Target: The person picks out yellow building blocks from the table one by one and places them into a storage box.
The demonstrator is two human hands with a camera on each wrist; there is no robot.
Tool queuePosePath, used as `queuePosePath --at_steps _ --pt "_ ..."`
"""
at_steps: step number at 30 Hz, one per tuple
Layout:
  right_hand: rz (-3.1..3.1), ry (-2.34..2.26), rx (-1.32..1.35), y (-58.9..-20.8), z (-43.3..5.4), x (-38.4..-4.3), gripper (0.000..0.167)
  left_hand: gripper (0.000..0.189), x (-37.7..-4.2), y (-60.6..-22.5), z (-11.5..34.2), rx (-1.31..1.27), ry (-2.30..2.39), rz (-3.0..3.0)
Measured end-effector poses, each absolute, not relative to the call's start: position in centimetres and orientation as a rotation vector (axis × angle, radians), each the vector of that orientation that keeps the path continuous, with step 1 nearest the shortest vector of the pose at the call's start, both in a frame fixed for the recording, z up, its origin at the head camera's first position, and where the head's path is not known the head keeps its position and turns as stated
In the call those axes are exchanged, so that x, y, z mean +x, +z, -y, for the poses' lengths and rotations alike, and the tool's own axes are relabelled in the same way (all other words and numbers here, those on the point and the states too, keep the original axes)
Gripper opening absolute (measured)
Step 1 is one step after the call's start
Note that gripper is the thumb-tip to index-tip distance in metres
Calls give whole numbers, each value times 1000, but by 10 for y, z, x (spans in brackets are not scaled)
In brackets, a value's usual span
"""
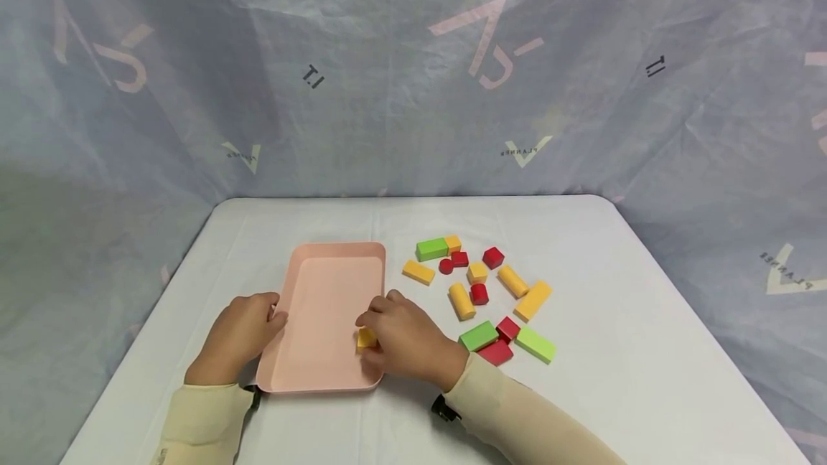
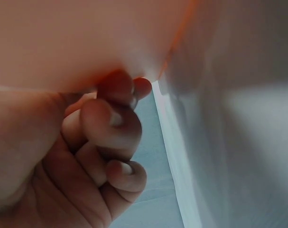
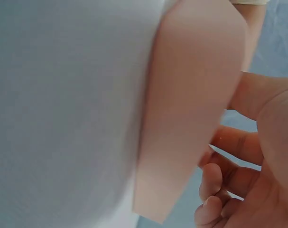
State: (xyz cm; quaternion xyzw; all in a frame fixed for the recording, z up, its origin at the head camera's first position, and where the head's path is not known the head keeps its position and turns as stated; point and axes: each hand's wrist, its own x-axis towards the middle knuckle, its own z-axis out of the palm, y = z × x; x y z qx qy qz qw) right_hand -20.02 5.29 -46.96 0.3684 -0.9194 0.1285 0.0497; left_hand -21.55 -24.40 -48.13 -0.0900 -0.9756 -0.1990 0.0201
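A pink rectangular tray (image 1: 332, 293) lies on the left half of the table. My left hand (image 1: 242, 332) grips its left rim; in the left wrist view the fingers are curled against the tray wall (image 2: 63, 42). Over the tray's right side my right hand (image 1: 407, 336) pinches a yellow block (image 1: 365, 339) between thumb and fingers. The fingers hide part of that block, so its full shape cannot be told. The right wrist view shows the right hand (image 3: 243, 175) reaching over the tray's outer wall (image 3: 186, 109); the block is hidden there.
Several loose blocks lie right of the tray on the white table (image 1: 614, 379). Among them are a green block (image 1: 431, 249), a yellow cylinder (image 1: 461, 301), a red cube (image 1: 493, 257) and a light green block (image 1: 535, 344). A grey printed cloth (image 1: 388, 128) hangs behind.
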Motion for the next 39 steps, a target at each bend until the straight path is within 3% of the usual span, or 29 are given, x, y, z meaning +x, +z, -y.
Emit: queuePosePath --at_steps 18,32,39 --pt "2788 493 906 -430 -85 -208 33 30 -216 -482 243 -278 -620 3025" --pt "2857 346 683 -432 -106 -218 36 24 -212 -482 246 -254 -631 3039" --pt "2957 301 482 -431 -116 -224 38 31 -216 -482 244 -261 -615 3020"
